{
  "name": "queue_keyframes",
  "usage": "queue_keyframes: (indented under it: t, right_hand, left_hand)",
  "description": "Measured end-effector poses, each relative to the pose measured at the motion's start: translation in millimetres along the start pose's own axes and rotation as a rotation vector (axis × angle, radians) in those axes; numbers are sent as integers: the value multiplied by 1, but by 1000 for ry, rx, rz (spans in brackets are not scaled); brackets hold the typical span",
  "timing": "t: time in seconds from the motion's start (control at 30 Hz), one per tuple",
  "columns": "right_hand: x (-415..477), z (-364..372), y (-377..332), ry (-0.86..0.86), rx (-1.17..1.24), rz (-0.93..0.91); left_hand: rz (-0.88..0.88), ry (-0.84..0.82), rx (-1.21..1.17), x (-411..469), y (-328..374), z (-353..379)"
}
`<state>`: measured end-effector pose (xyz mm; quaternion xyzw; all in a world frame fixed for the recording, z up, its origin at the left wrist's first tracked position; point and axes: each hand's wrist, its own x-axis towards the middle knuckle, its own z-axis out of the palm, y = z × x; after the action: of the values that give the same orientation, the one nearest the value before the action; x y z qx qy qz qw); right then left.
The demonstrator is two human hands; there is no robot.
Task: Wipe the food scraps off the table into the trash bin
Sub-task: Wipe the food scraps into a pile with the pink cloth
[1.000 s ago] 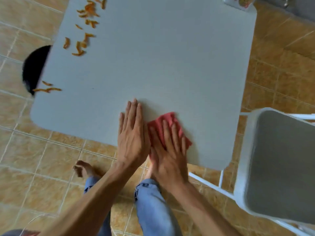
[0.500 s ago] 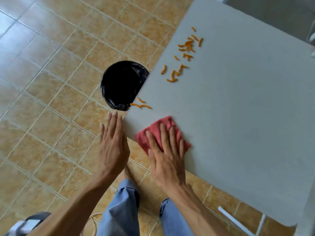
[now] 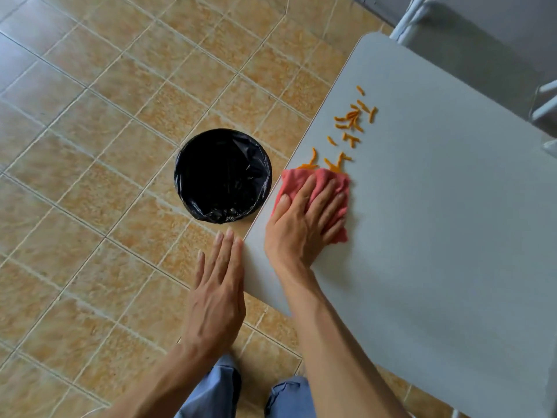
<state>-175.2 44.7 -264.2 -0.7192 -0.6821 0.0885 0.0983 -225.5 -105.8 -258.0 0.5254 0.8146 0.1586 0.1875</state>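
Observation:
Orange food scraps (image 3: 351, 123) lie scattered on the grey table (image 3: 437, 224) near its left edge. My right hand (image 3: 304, 224) presses flat on a red cloth (image 3: 327, 184) at that edge, and the cloth's far side touches the nearest scraps. A round trash bin (image 3: 223, 175) with a black liner stands on the floor just left of the table edge, beside the cloth. My left hand (image 3: 218, 285) hovers flat with fingers together, off the table's near left corner, holding nothing.
Tan tiled floor (image 3: 90, 146) surrounds the bin. A white chair frame (image 3: 422, 13) stands beyond the table's far corner. My legs in blue jeans (image 3: 217, 393) are below the hands.
My right hand slid the red cloth along the left edge toward the scraps, reaching the nearest ones. My left hand stayed off the table's corner. The view shifted, showing the whole bin.

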Motion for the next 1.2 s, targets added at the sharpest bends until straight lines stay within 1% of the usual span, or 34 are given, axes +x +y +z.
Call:
queue_keyframes:
  t: [0.13, 0.27, 0.37, 0.47, 0.57, 0.63, 0.7, 0.8, 0.9, 1.0, 1.1, 1.2]
  right_hand:
    - [22, 0, -3, -21, 8, 60]
    - [-19, -8, 19, 11, -53, -27]
    - [-67, -21, 50, -51, -105, -100]
    - [-86, -32, 77, -92, -162, -169]
    - [-57, -29, 80, -46, -169, -122]
    - [-13, -21, 70, 12, -141, -64]
    - [33, -17, 61, 13, -92, -21]
    - [56, -20, 65, 20, -83, -60]
    - [23, -34, 94, -31, -148, -210]
    - [-2, -51, 130, -104, -188, -274]
    - [22, -55, 151, -77, -219, -268]
    - [82, -48, 155, -20, -207, -174]
  left_hand:
    - [14, -7, 16, 3, 2, -2]
    - [2, -44, -30, 9, 8, -5]
    - [7, -81, -47, 24, 13, -6]
    - [13, -71, -75, 41, 25, -11]
    - [42, -70, -61, 57, 37, -11]
    - [73, -65, -48, 71, 45, -8]
    - [83, -52, -40, 87, 56, -5]
    - [5, 10, -34, 114, 80, -4]
    - [-113, 9, -87, 142, 104, 2]
    - [-226, 29, -98, 162, 117, 16]
    - [-274, 78, -56, 165, 121, 25]
    - [-262, 93, -10, 163, 119, 27]
